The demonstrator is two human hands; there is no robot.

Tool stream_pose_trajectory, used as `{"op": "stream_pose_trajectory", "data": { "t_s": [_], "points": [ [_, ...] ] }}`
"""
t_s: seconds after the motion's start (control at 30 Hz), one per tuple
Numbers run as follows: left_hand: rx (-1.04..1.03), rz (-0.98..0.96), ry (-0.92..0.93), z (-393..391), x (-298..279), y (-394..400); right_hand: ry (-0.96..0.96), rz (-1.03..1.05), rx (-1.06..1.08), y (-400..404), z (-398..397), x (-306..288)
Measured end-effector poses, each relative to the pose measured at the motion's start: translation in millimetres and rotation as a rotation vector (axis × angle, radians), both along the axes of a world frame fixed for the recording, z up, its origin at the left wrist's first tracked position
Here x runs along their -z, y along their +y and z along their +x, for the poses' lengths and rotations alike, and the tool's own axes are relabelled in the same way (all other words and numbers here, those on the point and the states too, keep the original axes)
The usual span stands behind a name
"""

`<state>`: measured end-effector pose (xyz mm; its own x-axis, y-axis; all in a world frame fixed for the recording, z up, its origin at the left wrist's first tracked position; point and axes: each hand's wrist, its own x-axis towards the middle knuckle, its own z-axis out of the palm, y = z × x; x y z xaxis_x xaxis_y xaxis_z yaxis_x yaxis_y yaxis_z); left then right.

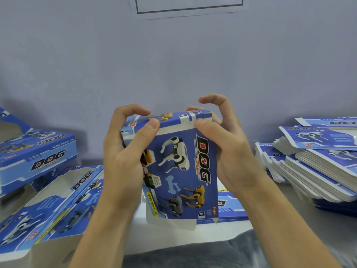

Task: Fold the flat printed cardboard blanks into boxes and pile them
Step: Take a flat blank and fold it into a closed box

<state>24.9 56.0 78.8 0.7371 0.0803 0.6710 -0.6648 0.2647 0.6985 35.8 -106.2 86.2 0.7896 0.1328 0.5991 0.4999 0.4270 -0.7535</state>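
We are holding a blue printed box (179, 167) upright in the middle of the view, above the near edge of the white table (173, 236), with its broad face of toy dogs and the red and black "DOG" lettering turned toward us. Our left hand (123, 151) is gripping the box's upper left corner, thumb pressing down on the top fold and fingers curling over the far edge. Our right hand (226, 146) is clasping the upper right side, thumb lying on the top fold, with the index finger arching free above the box and touching nothing. A white flap is hanging loose at the box's lower end. To our left, folded boxes (36, 151) are lying piled, one resting tilted on another, and an open one (48, 207) is sitting nearer to us. To our right, a thick stack of flat blanks (318, 167) is leaning in slipped layers, and another flat blank (229, 207) is lying just behind the held box.
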Motion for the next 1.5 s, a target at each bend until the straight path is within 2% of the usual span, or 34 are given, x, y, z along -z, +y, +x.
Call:
{"op": "stream_pose_trajectory", "data": {
  "t_s": [0.27, 0.57, 0.83, 1.03, 1.37, 1.43, 1.5],
  "points": [
    [-0.014, -0.002, 0.025, -2, -2, -3, 0.013, -0.001, -0.163, -6, -2, 0],
    [-0.041, -0.018, 0.024, -2, -1, -2, 0.053, 0.059, -0.226, -5, -5, -2],
    [-0.034, -0.015, 0.002, -3, -2, 1, -0.040, -0.063, 0.080, -1, -4, -4],
    [-0.076, -0.005, -0.002, -5, -5, -2, -0.084, -0.092, 0.211, 7, -3, -2],
    [-0.004, 0.026, 0.009, -5, -1, -3, -0.016, -0.060, -0.059, -7, 0, 4],
    [-0.052, 0.004, 0.027, -4, -1, -2, -0.008, -0.070, -0.140, -10, -1, 3],
    [-0.165, 0.001, 0.038, -1, -1, -2, -0.035, -0.131, -0.107, -13, -1, 2]
  ]
}}
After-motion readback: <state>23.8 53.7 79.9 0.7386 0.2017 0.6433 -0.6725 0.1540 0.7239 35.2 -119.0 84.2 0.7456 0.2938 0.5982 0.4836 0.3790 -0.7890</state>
